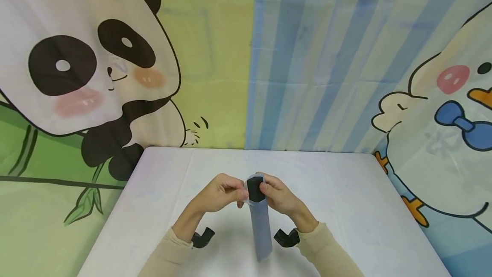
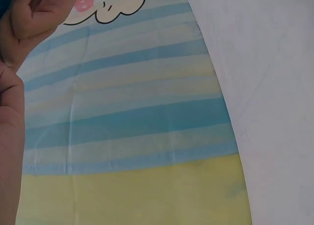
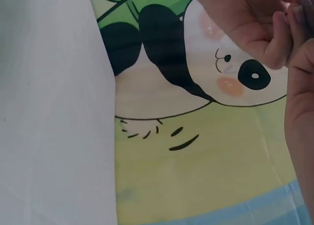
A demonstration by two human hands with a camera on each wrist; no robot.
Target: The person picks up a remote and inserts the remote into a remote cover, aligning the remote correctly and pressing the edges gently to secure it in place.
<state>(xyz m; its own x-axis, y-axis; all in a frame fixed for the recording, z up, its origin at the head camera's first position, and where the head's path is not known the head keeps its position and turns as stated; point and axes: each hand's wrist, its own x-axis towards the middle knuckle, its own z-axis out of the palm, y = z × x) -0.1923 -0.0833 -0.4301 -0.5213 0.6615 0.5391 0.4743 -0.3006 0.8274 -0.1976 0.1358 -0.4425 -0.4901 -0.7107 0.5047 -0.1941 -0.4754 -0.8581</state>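
Note:
A long, narrow blue-grey sleeve (image 1: 260, 230) with a black block-like end (image 1: 256, 189) stands between my hands, its lower end pointing toward me. Thin translucent film (image 1: 246, 188) shows around the top edge. My left hand (image 1: 223, 191) pinches this edge between thumb and fingers on the left side. On the other side, my right hand (image 1: 282, 193) grips the top, thumb on the black face and fingers behind. What the black part belongs to cannot be told. Both wrist views show the hands only at the frame edge, with the sleeve mostly out of sight.
Beneath the hands lies a white table (image 1: 326, 183). A printed cloth (image 1: 215, 76) with a panda and a bird hangs behind it and at its sides. Black curved pieces (image 1: 203, 237) sit beside both wrists.

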